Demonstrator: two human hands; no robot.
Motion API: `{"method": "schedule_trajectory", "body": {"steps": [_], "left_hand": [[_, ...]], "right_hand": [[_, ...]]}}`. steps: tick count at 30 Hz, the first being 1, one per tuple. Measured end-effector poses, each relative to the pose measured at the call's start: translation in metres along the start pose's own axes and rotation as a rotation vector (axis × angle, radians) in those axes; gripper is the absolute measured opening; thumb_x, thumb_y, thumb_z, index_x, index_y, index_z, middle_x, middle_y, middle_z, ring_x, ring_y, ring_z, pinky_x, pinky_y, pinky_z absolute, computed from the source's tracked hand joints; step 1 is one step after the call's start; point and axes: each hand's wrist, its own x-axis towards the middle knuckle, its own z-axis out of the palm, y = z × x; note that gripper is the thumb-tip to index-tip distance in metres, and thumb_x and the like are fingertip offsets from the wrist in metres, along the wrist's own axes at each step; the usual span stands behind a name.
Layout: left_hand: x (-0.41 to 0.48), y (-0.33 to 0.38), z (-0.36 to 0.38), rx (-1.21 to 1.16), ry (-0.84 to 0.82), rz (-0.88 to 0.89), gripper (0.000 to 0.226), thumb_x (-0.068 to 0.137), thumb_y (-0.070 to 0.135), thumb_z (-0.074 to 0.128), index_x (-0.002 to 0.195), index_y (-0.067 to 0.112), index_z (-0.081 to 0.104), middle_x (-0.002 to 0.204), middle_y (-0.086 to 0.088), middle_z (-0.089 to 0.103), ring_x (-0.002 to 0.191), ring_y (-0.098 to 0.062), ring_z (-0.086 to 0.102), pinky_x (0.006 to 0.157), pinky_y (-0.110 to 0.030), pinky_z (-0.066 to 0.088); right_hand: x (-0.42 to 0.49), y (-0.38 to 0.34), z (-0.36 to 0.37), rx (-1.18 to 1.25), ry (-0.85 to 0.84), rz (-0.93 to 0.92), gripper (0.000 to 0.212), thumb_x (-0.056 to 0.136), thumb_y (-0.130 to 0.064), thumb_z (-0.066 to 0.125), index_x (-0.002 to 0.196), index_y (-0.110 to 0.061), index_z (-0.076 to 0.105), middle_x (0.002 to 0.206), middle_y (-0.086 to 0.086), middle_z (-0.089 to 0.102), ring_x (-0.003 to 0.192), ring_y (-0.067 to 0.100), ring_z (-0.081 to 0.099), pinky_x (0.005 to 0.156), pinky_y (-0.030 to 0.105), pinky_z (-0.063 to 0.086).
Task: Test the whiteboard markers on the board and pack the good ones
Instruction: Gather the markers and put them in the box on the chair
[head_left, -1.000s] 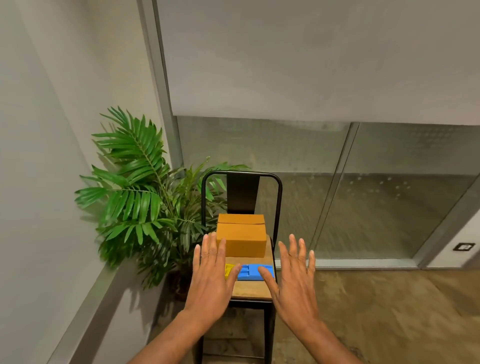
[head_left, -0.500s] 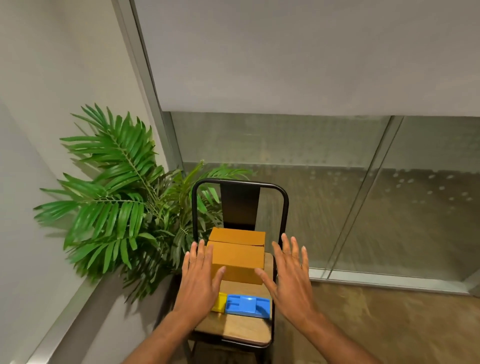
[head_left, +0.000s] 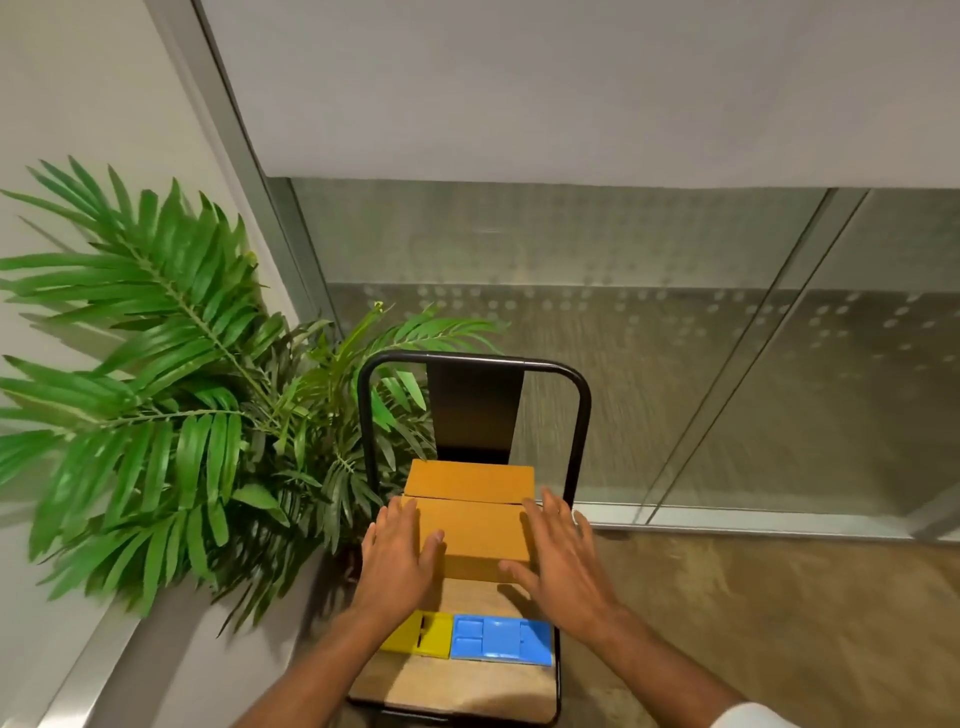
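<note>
A closed brown cardboard box (head_left: 470, 512) sits at the back of a chair's wooden seat (head_left: 457, 686). In front of it lies a flat yellow and blue marker pack (head_left: 467, 636). My left hand (head_left: 397, 564) reaches the box's left front corner with straight fingers, and my right hand (head_left: 558, 553) lies flat at its right side. Neither hand curls round anything. The big white board (head_left: 571, 83) fills the wall above. No loose markers are visible.
The black metal chair back (head_left: 475, 410) rises behind the box. A leafy green plant (head_left: 171, 395) crowds the left side against a white wall. Frosted glass panels (head_left: 727, 364) run behind and to the right, above a brown concrete floor (head_left: 779, 623).
I have stepped closer and the view tilted down. Both hands moved forward from over the marker pack to the sides of the cardboard box.
</note>
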Motion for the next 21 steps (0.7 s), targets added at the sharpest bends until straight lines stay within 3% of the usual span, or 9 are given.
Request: {"method": "schedule_trajectory", "body": {"steps": [8,11,14,18,21], "left_hand": [[0.036,-0.012,0.003,-0.317,-0.053,-0.139,0.060,0.103,0.048,0.050,0.155,0.023,0.035,0.162,-0.004,0.037,0.149,-0.024,0.035,0.119,-0.049,0.033],[0.042,-0.009,0.005,-0.453,0.000,-0.194,0.053,0.105,0.038,0.052,0.153,0.018,0.042,0.156,-0.003,0.046,0.143,-0.023,0.042,0.115,-0.039,0.036],[0.047,-0.009,0.003,-0.538,0.090,-0.246,0.046,0.104,0.033,0.054,0.147,0.015,0.050,0.142,-0.007,0.059,0.134,-0.027,0.053,0.106,-0.038,0.043],[0.052,-0.007,-0.005,-0.639,0.225,-0.339,0.040,0.105,0.031,0.053,0.140,0.013,0.057,0.128,-0.009,0.066,0.116,-0.024,0.061,0.094,-0.032,0.045],[0.051,-0.004,-0.015,-0.652,0.315,-0.325,0.031,0.106,0.030,0.050,0.129,0.017,0.064,0.115,-0.001,0.068,0.106,-0.019,0.062,0.086,-0.031,0.044]], "right_hand": [[0.037,-0.005,0.027,-0.033,-0.109,0.080,0.093,0.087,-0.056,0.057,0.157,-0.027,0.003,0.167,0.007,-0.007,0.153,0.027,0.003,0.120,0.041,-0.003],[0.042,-0.005,0.030,-0.028,-0.137,0.103,0.088,0.090,-0.047,0.057,0.157,-0.027,0.003,0.167,0.007,-0.009,0.152,0.029,0.000,0.120,0.043,-0.005],[0.045,-0.004,0.032,-0.046,-0.119,0.088,0.084,0.094,-0.048,0.055,0.157,-0.027,0.003,0.167,0.006,-0.009,0.152,0.031,0.000,0.118,0.043,-0.009],[0.043,-0.001,0.036,-0.023,-0.063,0.038,0.081,0.097,-0.051,0.050,0.157,-0.029,0.001,0.166,0.001,-0.012,0.150,0.029,0.004,0.120,0.047,-0.002],[0.035,0.003,0.040,0.007,0.103,-0.067,0.076,0.096,-0.047,0.057,0.157,-0.021,0.019,0.165,0.007,0.014,0.146,0.026,0.025,0.116,0.049,0.011]]}}
